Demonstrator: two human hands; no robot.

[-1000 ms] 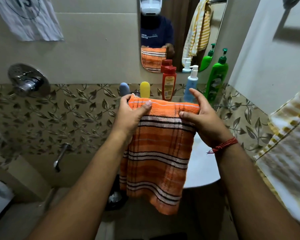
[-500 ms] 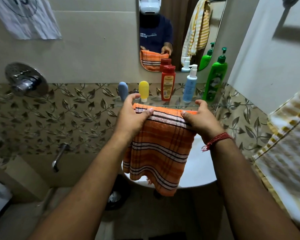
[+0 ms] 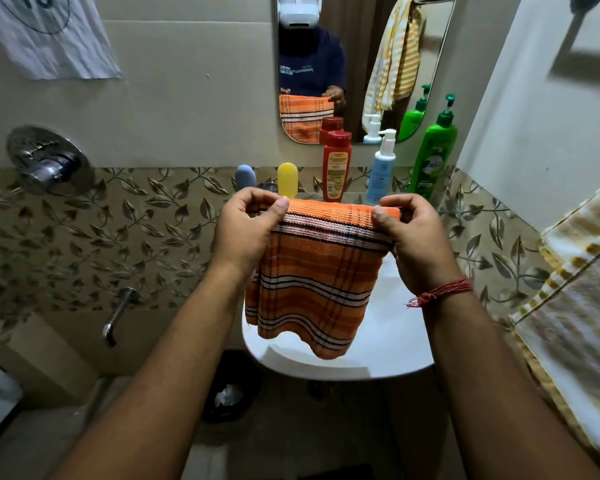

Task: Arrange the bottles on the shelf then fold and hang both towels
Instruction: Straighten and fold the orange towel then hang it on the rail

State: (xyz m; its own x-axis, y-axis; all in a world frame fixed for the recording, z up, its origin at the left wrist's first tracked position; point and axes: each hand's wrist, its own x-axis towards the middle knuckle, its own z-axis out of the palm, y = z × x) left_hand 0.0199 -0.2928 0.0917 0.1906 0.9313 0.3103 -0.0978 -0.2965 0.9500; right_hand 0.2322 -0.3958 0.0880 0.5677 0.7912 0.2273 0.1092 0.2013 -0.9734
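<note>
- The left hand [image 3: 248,230] pinches the upper left corner of the orange towel [image 3: 312,271], thumb on the near face and fingers curled over the top edge.
- The right hand [image 3: 413,237] pinches the upper right corner the same way, thumb in front and fingers curled behind; a red thread [image 3: 440,294] is tied round that wrist.
- The towel is folded, its top edge stretched level between the two hands, and it hangs down from them at the middle of the view, in front of the white sink [image 3: 388,344], whose rim shows at 6 o'clock of the towel.
- At 12 o'clock of the towel, five bottles stand upright in a row on the shelf [image 3: 357,195]: a grey-blue bottle [image 3: 245,174], a yellow bottle [image 3: 287,180], a red bottle [image 3: 336,166], a pale blue pump bottle [image 3: 381,168] and a green pump bottle [image 3: 432,150], left to right.
- The yellow bottle's foot sits just behind the left hand's fingers; whether they touch cannot be told.
- A mirror [image 3: 357,46] hangs above the shelf at 12 o'clock and reflects the towel, the hands and a striped yellow towel.
- That yellow striped towel [image 3: 575,289] hangs at 3 o'clock, blurred, well apart from the orange one.
- A chrome valve [image 3: 49,161] is on the wall at 10 o'clock, a spout [image 3: 118,315] below it at 8 o'clock.
- A white cloth [image 3: 52,39] hangs at 11 o'clock.
</note>
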